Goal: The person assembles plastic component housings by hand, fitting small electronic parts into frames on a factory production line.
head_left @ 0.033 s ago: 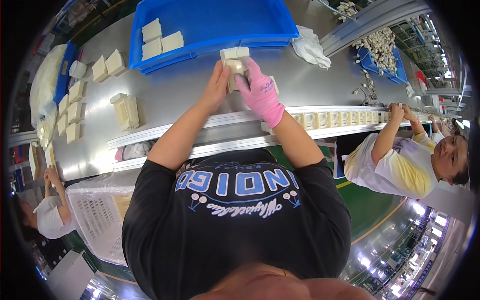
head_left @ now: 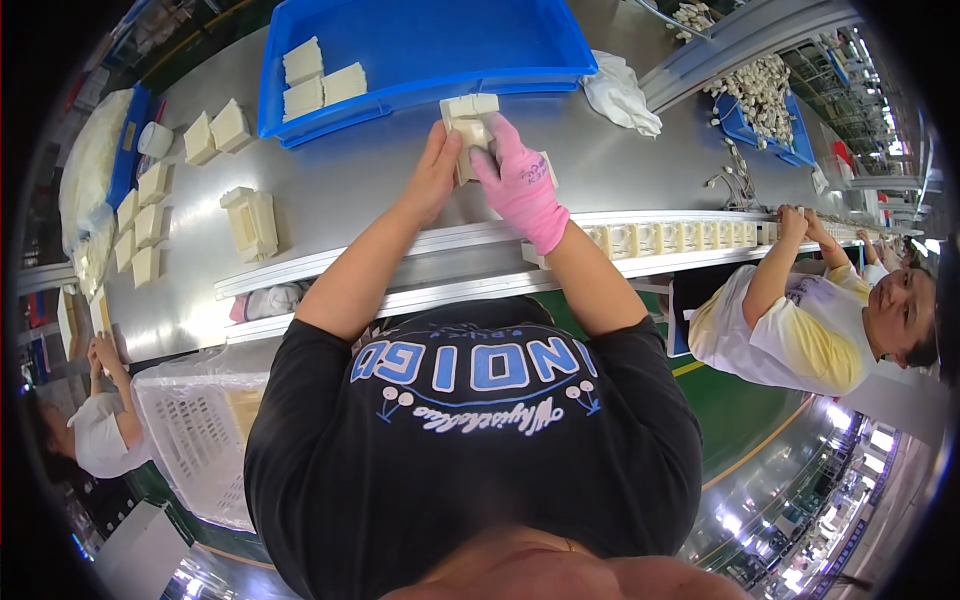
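In the head view, the bare left hand (head_left: 432, 182) and pink-gloved right hand (head_left: 522, 188) clasp a cream plastic housing (head_left: 468, 132) between them, at the near side of the blue tray (head_left: 430, 45). A second housing (head_left: 250, 224) lies left of and nearer than the tray; a white cloth (head_left: 618, 92) lies beside its right end.

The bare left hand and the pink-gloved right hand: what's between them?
A boxy cream plastic part, held by the bare left hand and gloved right hand; the head view shows it.
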Demonstrator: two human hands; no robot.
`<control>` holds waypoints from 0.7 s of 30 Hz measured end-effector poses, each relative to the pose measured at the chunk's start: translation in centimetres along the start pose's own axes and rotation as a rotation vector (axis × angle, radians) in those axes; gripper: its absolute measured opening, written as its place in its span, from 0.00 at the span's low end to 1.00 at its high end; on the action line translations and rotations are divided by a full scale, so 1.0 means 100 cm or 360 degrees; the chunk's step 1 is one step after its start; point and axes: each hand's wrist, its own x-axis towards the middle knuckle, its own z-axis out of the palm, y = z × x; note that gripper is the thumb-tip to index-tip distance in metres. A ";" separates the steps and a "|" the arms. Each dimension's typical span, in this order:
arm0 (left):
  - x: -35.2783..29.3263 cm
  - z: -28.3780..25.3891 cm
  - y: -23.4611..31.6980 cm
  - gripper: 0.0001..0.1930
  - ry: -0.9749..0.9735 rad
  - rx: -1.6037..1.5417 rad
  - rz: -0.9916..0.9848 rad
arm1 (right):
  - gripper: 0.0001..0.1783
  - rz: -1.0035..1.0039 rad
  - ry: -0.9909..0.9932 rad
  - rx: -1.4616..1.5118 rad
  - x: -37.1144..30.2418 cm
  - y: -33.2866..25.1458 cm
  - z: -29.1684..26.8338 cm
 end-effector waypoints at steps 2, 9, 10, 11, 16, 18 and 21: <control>-0.001 0.001 0.000 0.21 0.0010 -0.0058 -0.0031 | 0.22 0.0034 -0.0028 -0.0040 0.001 -0.002 -0.003; -0.007 0.006 0.013 0.25 -0.0007 0.0017 -0.0212 | 0.25 0.0440 -0.0580 0.0629 0.005 -0.009 -0.028; -0.008 0.006 0.013 0.25 -0.0010 0.0016 -0.0210 | 0.26 0.0574 -0.0695 0.0783 0.007 -0.014 -0.034; -0.008 0.005 0.012 0.24 -0.0030 0.0005 -0.0278 | 0.26 0.0573 -0.0695 0.0780 0.006 -0.014 -0.035; -0.006 0.005 0.005 0.23 -0.0081 -0.0116 -0.0263 | 0.23 0.0260 -0.0621 0.0603 0.003 -0.008 -0.029; -0.006 0.004 0.005 0.20 -0.0098 -0.0033 -0.0203 | 0.22 0.0428 -0.0633 0.0769 0.004 -0.013 -0.034; -0.005 -0.002 0.002 0.19 -0.0172 -0.0034 -0.0139 | 0.20 0.0558 -0.0454 0.0899 0.005 -0.011 -0.038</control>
